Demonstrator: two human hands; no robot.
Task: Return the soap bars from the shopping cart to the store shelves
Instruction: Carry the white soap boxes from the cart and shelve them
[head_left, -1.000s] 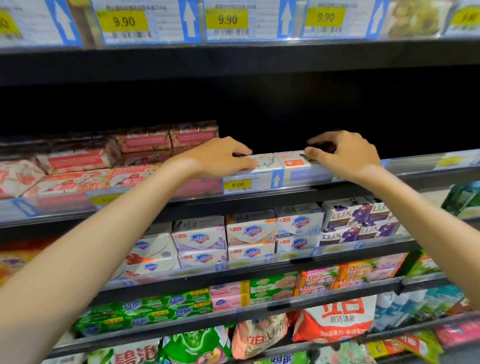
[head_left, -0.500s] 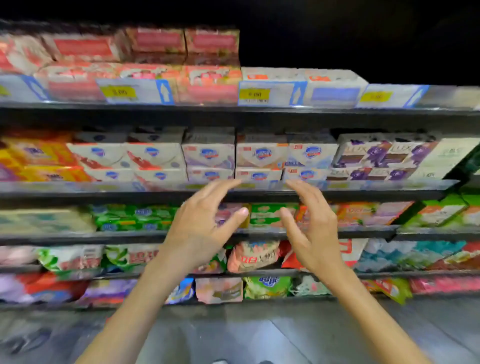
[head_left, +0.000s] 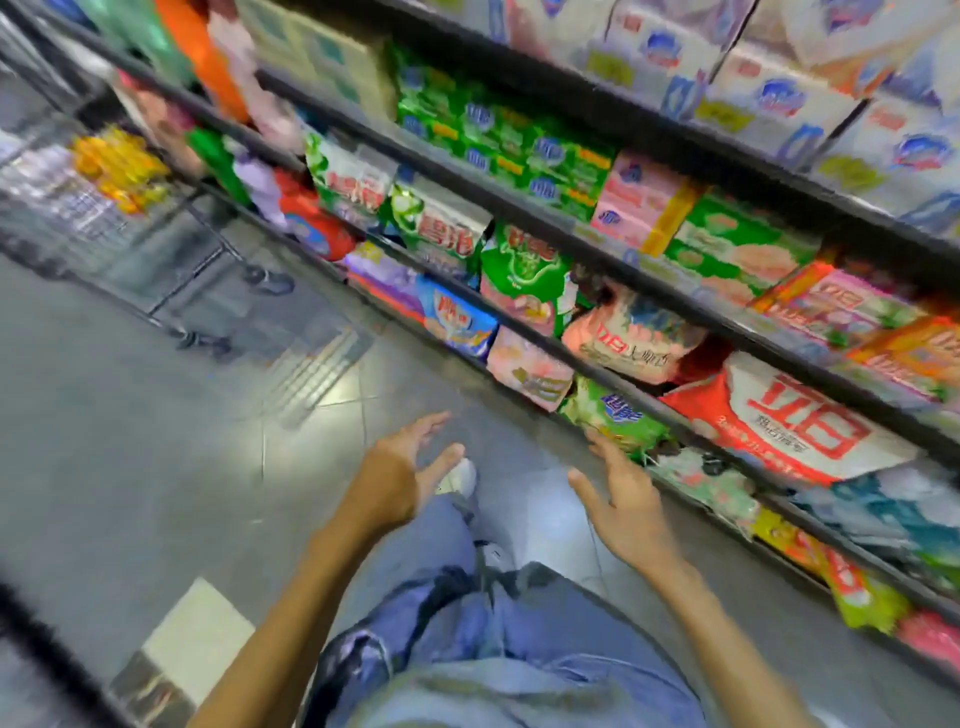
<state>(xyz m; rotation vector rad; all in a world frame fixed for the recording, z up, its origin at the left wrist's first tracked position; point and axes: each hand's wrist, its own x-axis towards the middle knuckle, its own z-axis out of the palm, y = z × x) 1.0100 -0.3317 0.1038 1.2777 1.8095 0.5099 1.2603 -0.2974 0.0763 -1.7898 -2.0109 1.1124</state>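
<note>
Fingers (head_left: 427, 427) on the left hand (head_left: 395, 478) are spread and slack, gripping nothing, and the right hand (head_left: 626, 501) is just as open and empty. Both hang low over the grey floor (head_left: 130, 415) in front of the person's jeans (head_left: 519, 649), which suggests hands free between one load and the next rather than a placement under way

The shopping cart (head_left: 78, 218) stands well apart at upper left, beside the end of the shelves (head_left: 519, 205). Yellow packets (head_left: 122, 166) show inside it, too blurred to read, and I cannot tell whether any soap bars lie there. Boxed soap is on the shelving at upper right: white soap boxes (head_left: 779, 98) stacked in rows, each with a blue shield-shaped logo whose lettering is smeared

Lower tiers carry green multipacks (head_left: 498, 145), then soft bags leaning face-out against the rail so their fronts show. A green bag (head_left: 441, 234) bears red characters that look like 碧浪, and a red-and-white bag (head_left: 795, 421) reads 立白 in large red strokes. The next move likely calls for a turn and a reach toward the cart
</note>
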